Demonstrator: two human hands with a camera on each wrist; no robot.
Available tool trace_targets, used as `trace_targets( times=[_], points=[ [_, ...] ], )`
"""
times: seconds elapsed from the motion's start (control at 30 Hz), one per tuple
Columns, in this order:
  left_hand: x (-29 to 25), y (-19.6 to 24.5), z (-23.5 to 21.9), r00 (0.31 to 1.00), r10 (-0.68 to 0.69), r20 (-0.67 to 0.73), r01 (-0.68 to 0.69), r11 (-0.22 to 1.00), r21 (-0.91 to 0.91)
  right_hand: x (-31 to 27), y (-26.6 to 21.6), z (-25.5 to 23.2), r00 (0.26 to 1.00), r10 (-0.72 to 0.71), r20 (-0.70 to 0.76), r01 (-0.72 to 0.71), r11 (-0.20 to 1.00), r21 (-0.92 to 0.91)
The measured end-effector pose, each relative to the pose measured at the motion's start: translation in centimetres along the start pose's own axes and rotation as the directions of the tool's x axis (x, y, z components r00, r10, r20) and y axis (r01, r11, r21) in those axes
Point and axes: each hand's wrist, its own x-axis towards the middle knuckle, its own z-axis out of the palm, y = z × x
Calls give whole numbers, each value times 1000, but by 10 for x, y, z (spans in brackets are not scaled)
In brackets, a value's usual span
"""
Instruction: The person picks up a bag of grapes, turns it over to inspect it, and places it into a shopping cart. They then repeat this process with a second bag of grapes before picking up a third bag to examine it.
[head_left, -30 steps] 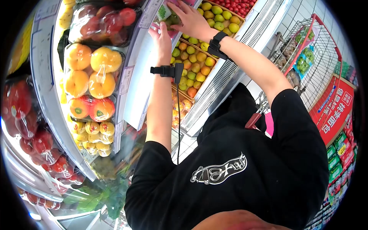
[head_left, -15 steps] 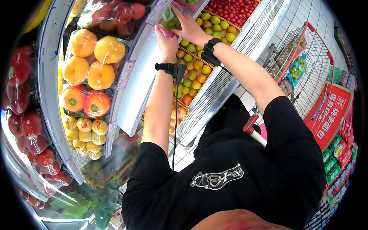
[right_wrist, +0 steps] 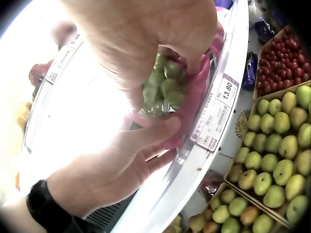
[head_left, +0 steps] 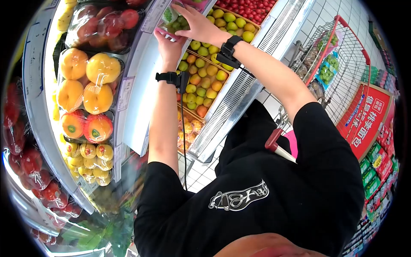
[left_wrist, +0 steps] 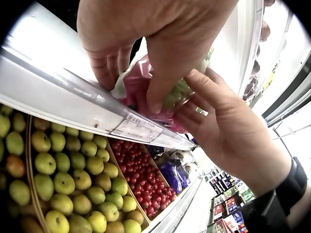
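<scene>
A clear and pink plastic bag of green grapes sits at the front edge of a white shelf, with both hands on it. My left hand pinches its pink lower edge, the thumb lying on the near side and the fingers underneath. From the other side my right hand holds the bag, its fingers spread over the top and its thumb against the side. In the left wrist view the bag's pink part shows between the two hands. The right palm hides some of the grapes in the right wrist view.
Below the shelf, crates hold green-yellow fruit and small red fruit. Wrapped yellow peaches fill the shelf to the left. A wire shopping cart with bagged produce stands at the right, near a red carton.
The head view swings a little and back. Both hands stay on the grape bag; the left thumb and fingers have closed in on its pink edge.
</scene>
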Motion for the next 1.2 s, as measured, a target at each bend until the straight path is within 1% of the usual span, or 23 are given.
trace_targets(
  times=[0.03, 0.13, 0.17, 0.2, 0.27, 0.3, 0.4, 0.47, 0.5, 0.6, 0.63, 0.73, 0.77, 0.83, 0.87, 0.9, 0.97, 1.0, 1.03, 1.07, 1.13, 1.17, 1.2],
  points=[
    [1, 2, 0, 1000, 3, 6, -3, 1000, 10, 2, -6, 0, 989, -47, -141, 48, 999, 4],
    [-2, 10, 0, 999, -24, 36, 29, 986, -164, 6, -17, -25, 999, 6, -32, 1, 975, 223],
    [0, 4, -2, 999, -6, 42, 7, 999, -37, 5, -29, -38, 994, 111, -5, -103, 932, 347],
    [-2, 7, -3, 999, -26, 44, 30, 996, -81, -1, -40, -53, 900, 390, 198, -431, 715, 551],
    [-6, 18, -4, 997, -66, 43, 73, 983, -171, -10, 10, -30, 949, 302, -86, -223, 842, 491],
    [-7, 19, -5, 995, -84, 53, 92, 981, -169, -12, 22, -27, 940, 324, -105, -217, 808, 548],
    [-3, 6, -2, 999, -32, 25, 34, 997, -76, -17, 29, -28, 908, 398, -130, -217, 713, 667],
    [7, -6, 0, 995, 76, 65, -81, 993, 87, -19, 11, -36, 888, 451, -91, -270, 671, 690],
    [9, -13, 1, 998, 29, 48, -27, 999, -24, -21, 17, -30, 906, 415, -82, -235, 654, 719],
    [2, -16, 2, 1000, 12, 0, -12, 997, -77, -25, 6, -25, 903, 422, -85, -244, 664, 707],
    [-2, -8, 1, 1000, -11, 24, 12, 999, -47, -27, 8, -20, 911, 398, -106, -243, 727, 642],
    [-13, 19, 1, 995, -89, 54, 96, 983, -156, -35, -1, -3, 871, 468, -152, -342, 798, 497],
    [-15, 17, 3, 996, -74, 47, 80, 987, -141, -37, 1, 6, 898, 362, -251, -247, 886, 393],
    [-20, 16, 1, 999, -43, 27, 45, 993, -105, -42, -2, 11, 877, 358, -319, -224, 894, 388],
    [-24, 16, -1, 997, -73, 24, 75, 993, -91, -42, -7, 11, 867, 355, -350, -212, 898, 386],
    [-29, 16, -3, 994, -103, 21, 104, 992, -76, -42, -9, 10, 865, 384, -322, -286, 906, 313],
    [-34, 23, -5, 989, -149, 11, 150, 983, -103, -36, -29, -10, 847, 514, -138, -451, 830, 329],
    [-37, 26, -6, 987, -160, -1, 159, 984, -81, -34, -37, -17, 818, 574, -44, -532, 783, 323],
    [-42, 29, -7, 985, -170, -10, 170, 984, -57, -39, -6, 13, 872, 273, -406, -182, 951, 249],
    [-48, 33, -10, 983, -181, -20, 180, 983, -32, -46, -6, 14, 875, 351, -332, -251, 917, 309],
    [-78, 44, -14, 968, -246, -55, 229, 949, -219, -57, -4, 1, 863, 474, -175, -375, 834, 405],
    [-97, 51, -17, 946, -318, -56, 284, 902, -326, -75, 5, 1, 852, 499, -156, -365, 781, 508],
    [-121, 50, -20, 931, -358, -76, 311, 883, -353, -92, 14, -4, 845, 520, -127, -352, 718, 600]
  ],
)
